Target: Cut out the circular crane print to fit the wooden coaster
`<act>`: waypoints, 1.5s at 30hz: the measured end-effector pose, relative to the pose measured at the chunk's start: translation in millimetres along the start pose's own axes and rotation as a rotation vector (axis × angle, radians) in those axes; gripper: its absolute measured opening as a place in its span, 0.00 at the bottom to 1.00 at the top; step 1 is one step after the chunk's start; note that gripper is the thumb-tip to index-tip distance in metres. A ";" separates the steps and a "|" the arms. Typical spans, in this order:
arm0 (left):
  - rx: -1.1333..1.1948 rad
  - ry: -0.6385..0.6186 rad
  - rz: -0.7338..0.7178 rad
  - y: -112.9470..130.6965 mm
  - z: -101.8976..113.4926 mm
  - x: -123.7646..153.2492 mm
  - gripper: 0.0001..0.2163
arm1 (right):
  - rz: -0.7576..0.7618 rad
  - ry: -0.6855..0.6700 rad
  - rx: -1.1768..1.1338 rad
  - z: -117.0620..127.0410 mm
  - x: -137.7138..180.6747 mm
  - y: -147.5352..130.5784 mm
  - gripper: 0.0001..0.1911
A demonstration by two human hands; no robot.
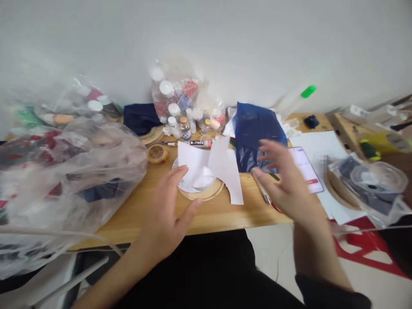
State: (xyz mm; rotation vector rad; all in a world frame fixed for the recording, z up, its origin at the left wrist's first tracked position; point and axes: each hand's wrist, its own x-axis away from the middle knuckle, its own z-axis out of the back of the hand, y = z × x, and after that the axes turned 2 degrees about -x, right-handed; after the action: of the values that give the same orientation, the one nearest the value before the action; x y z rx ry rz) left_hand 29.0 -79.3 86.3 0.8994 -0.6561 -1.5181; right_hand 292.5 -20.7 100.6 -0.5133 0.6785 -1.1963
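My left hand is open over the table's front part, thumb and fingers apart, just left of the cut white paper. My right hand is open too, fingers spread, above the table near the dark blue plastic packet. Neither hand holds anything. The paper, with a curved cut-out at its right piece, lies over a round wooden hoop or disc. A small blurred white scrap is on or above the paper. Below my right hand lie a craft knife and something red-handled, partly hidden.
Behind the paper sit a B-7000 glue tube, small bottles and a clear bag of jars. A round amber container is at left, beside a large plastic bag. At right are a phone and a bagged hoop.
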 end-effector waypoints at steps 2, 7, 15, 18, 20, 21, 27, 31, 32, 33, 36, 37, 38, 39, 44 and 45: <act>-0.048 -0.019 0.053 -9.6 -20.7 -6.4 0.26 | -0.021 -0.093 0.022 -20.9 -1.4 7.8 0.31; 0.016 -0.018 0.199 -30.7 -40.3 -14.6 0.25 | -0.043 -0.227 0.114 -62.4 2.3 27.7 0.27; 0.220 -0.022 0.247 -20.6 -18.3 -12.4 0.24 | 0.107 -0.216 0.189 -66.0 -4.4 7.2 0.37; 0.264 0.004 0.114 -10.8 -9.2 -10.5 0.14 | 0.113 -0.247 0.226 -72.2 -3.5 -9.5 0.40; 0.326 0.026 0.061 -6.1 -6.7 -9.5 0.06 | 0.114 -0.262 0.252 -79.1 -0.8 -18.4 0.39; 0.377 0.027 0.058 -4.4 -6.8 -9.0 0.05 | 0.112 -0.266 0.255 -82.5 0.7 -21.1 0.37; 0.612 0.095 -0.008 -3.4 -16.6 -8.3 0.23 | -0.005 -0.235 0.090 -81.0 3.0 -12.3 0.18; 0.524 0.147 0.107 -9.0 -21.3 -8.5 0.26 | -0.086 -0.088 -0.149 -49.6 9.2 -14.9 0.10; 0.522 0.123 0.144 -10.0 -22.4 -8.2 0.26 | -0.110 -0.040 -0.202 -40.9 12.3 -19.2 0.08; 0.523 0.083 0.172 -10.5 -23.4 -7.9 0.25 | -0.146 0.001 -0.275 -33.1 15.5 -24.1 0.07; 0.530 -0.067 0.231 -9.0 -26.7 -7.1 0.24 | -0.326 0.014 -0.599 -21.2 21.8 -36.0 0.06; 0.532 -0.123 0.250 -7.8 -27.8 -7.2 0.23 | -0.410 -0.007 -0.703 -21.8 21.9 -37.4 0.07; 0.535 -0.177 0.262 -6.5 -28.7 -7.7 0.23 | -0.496 -0.034 -0.788 -24.3 21.1 -37.1 0.09; 0.539 -0.228 0.271 -5.3 -29.6 -8.6 0.21 | -0.579 -0.058 -0.854 -28.2 19.7 -35.3 0.10; 0.549 -0.326 0.338 -3.5 -33.2 -16.2 0.08 | -0.762 -0.211 -0.990 -49.0 13.4 -18.9 0.16; 0.546 -0.312 0.365 -3.9 -33.6 -17.7 0.06 | -0.744 -0.260 -0.983 -50.9 13.3 -16.4 0.16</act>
State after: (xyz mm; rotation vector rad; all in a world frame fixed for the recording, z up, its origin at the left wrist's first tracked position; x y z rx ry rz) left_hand 55.0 -58.3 67.9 0.8832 -1.4290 -1.1694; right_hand 248.0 -38.8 73.5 -1.8339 0.8575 -1.3761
